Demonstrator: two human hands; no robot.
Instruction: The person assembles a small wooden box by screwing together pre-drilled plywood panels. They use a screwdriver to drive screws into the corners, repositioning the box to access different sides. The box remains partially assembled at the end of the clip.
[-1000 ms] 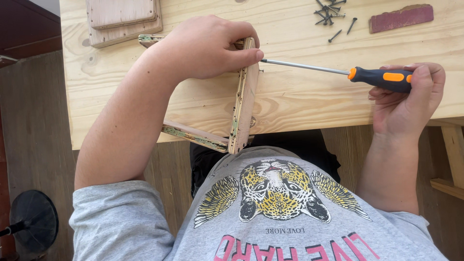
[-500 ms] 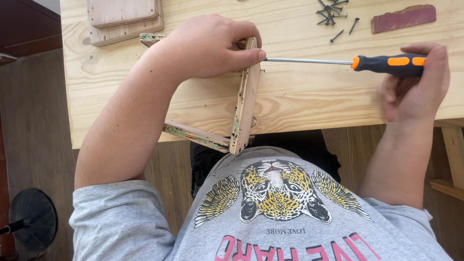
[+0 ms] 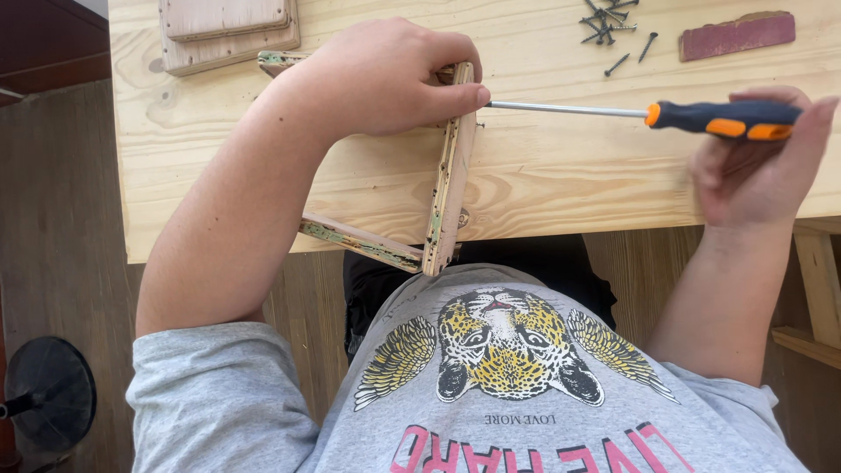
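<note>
At the far left, low beside the person's grey sleeve [image 3: 219, 394], a round black stand base [image 3: 48, 394] sits on the wooden floor [image 3: 61, 219]. Above it begins the pale pine surface [image 3: 543, 184], whose near edge runs across the view. Near its far left corner lie two stacked wooden boards [image 3: 228, 31], flat and just beside the frame.

The left hand [image 3: 385, 79] comes next. It is curled over the top of a worn wooden frame [image 3: 448, 175], fingers wrapped across the far rail and the thumb pressed against the upright slat, so it is clamped shut on the wood. The frame stands on edge on the surface, its lower end hanging over the near edge toward the person's body; a second slat [image 3: 359, 241] with flaking green paint angles off to the left from its lower corner.

Right of the slat, a screwdriver [image 3: 666, 114] lies level above the surface, its metal shaft pointing left with the tip meeting the upper part of the slat just by the left thumb. The right hand [image 3: 758, 166] holds the black and orange handle, fingers closed loosely behind it and the thumb raised at the far right.

Farther back on the surface, a small heap of dark screws [image 3: 609, 22] lies well apart from the frame, and to its right a reddish block [image 3: 736, 35].
</note>
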